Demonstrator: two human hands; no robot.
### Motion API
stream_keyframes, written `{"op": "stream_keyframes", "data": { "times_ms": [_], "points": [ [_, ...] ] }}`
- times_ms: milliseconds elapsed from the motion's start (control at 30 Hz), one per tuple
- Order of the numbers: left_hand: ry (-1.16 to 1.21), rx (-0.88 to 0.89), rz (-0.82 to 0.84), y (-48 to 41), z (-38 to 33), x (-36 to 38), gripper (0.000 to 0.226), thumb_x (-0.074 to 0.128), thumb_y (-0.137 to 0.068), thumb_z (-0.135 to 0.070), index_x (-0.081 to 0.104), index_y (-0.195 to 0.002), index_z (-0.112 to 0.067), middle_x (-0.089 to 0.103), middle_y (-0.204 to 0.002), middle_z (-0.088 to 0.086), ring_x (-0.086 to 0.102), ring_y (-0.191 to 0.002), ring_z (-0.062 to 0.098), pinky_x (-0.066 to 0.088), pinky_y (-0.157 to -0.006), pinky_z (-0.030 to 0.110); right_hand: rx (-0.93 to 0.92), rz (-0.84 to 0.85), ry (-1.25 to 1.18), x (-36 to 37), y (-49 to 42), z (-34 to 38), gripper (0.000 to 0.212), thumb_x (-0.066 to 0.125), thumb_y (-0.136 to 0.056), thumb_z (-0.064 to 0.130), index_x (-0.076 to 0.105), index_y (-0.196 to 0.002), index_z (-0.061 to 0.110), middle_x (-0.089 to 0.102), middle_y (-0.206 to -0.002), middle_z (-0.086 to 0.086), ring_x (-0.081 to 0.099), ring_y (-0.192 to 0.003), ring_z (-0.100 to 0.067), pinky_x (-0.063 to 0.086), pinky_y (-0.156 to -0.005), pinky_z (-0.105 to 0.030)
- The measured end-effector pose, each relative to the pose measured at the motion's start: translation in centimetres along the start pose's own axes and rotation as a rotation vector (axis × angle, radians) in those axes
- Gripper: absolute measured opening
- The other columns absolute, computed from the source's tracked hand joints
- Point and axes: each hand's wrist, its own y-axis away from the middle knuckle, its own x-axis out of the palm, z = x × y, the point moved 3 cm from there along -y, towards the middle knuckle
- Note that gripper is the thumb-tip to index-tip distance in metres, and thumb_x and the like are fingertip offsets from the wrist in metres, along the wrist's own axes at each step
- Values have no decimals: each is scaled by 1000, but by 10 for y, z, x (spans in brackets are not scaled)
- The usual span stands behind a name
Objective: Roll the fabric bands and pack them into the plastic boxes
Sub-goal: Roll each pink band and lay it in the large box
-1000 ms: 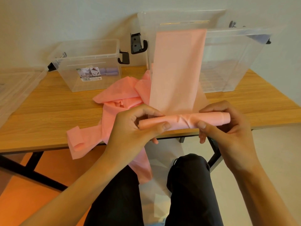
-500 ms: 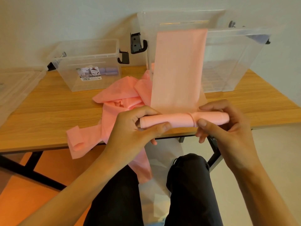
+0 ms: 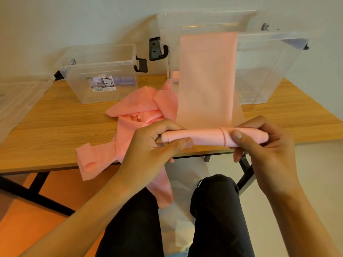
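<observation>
The person held the rolled part of a pink fabric band (image 3: 207, 136) level between both hands, just above the near edge of the wooden table (image 3: 55, 130). The left hand (image 3: 157, 147) gripped the roll's left end, with the thumb laid along the near side and the fingers curled over the top and far side. The right hand (image 3: 265, 153) gripped the right end, with the thumb pressed flat on the front of the roll and the fingers wrapped behind it. Both forearms reached up from the bottom of the view, wrists bent slightly inward.

From the roll the unrolled length (image 3: 206, 80) ran flat up the near wall of the larger plastic box (image 3: 274, 67), ending close to its rim. A loose heap of pink bands (image 3: 137, 115) lay on the table left of the roll, partly hanging over the edge. The smaller plastic box (image 3: 92, 58) stood further left with purple rolls (image 3: 126, 81) inside.
</observation>
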Motion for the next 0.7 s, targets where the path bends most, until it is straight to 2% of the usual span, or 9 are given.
{"op": "stream_keyframes", "data": {
  "times_ms": [167, 267, 333, 467, 633, 700],
  "points": [
    [20, 12, -35, -1, 1, -2, 14, 76, -86, -18, 70, -99, -17, 74, -88, 3, 68, -77, 24, 51, -50, 27, -28, -16, 19, -1, 1, 2, 12, 67, -87, 12, 62, -87, 1, 63, -76, -11, 56, -47, -27, 49, -52, -27],
    [81, 22, -105, -2, 1, -5, 29, 75, -82, -13, 56, -102, -20, 72, -87, 3, 66, -78, 31, 51, -48, 29, -33, -35, -13, -2, 0, 5, 12, 67, -88, 15, 62, -88, 4, 64, -76, -6, 57, -48, -28, 50, -50, -29],
    [103, 11, -136, -2, 0, -5, 39, 77, -78, -12, 46, -100, -21, 71, -84, 3, 64, -76, 27, 51, -48, 30, -21, -49, -17, -3, -1, 5, 12, 66, -88, 14, 61, -88, 3, 64, -74, -5, 59, -49, -28, 51, -49, -29],
    [78, 31, -114, -3, -1, -2, 44, 78, -76, -10, 41, -97, -18, 68, -81, 2, 62, -71, 13, 50, -47, 30, -6, -65, -10, 0, 0, 6, 17, 65, -87, 15, 61, -92, -1, 66, -77, -9, 63, -53, -29, 53, -49, -31],
    [87, 12, -143, -3, -1, -1, 48, 78, -81, 3, 40, -100, -18, 67, -82, 0, 61, -64, 12, 51, -48, 28, -7, -74, -22, 1, 1, 7, 14, 64, -88, 14, 62, -94, 1, 68, -83, -15, 68, -57, -31, 55, -49, -33],
    [93, 16, -146, -4, -1, -2, 47, 79, -81, 3, 42, -104, -17, 68, -83, -1, 62, -67, 12, 52, -48, 29, -4, -69, -27, 1, 0, 7, 12, 65, -88, 13, 62, -93, 3, 69, -83, -15, 69, -59, -31, 55, -49, -33]
  ]
}}
